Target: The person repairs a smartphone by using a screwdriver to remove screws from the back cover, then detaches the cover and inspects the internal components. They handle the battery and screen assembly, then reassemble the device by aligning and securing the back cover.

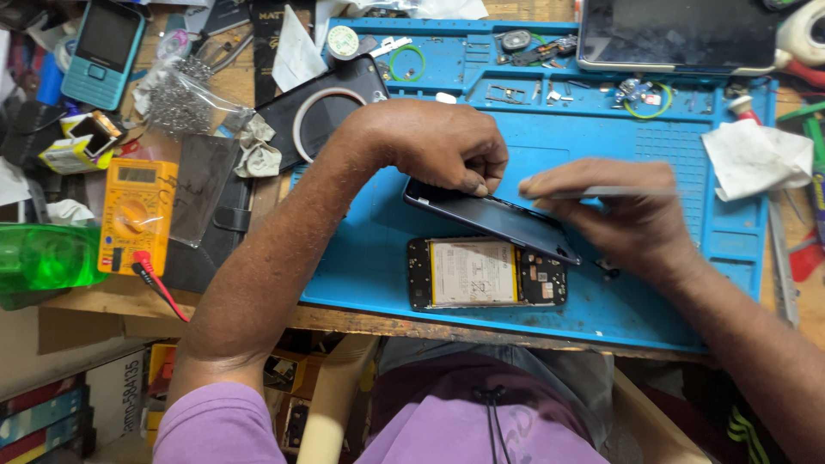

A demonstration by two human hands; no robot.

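My left hand grips the upper edge of a dark phone back cover, holding it tilted above the blue work mat. Its other end rests against my right hand, which also pinches a thin metal tool lying flat toward the cover's top edge. Below the cover, an opened phone body lies flat on the mat, showing a white battery and dark circuit boards.
A yellow multimeter with a red probe sits left. A tablet lies at the back right, crumpled tissue right, a black case with a white ring behind my left arm. Small screws and parts fill the mat's trays.
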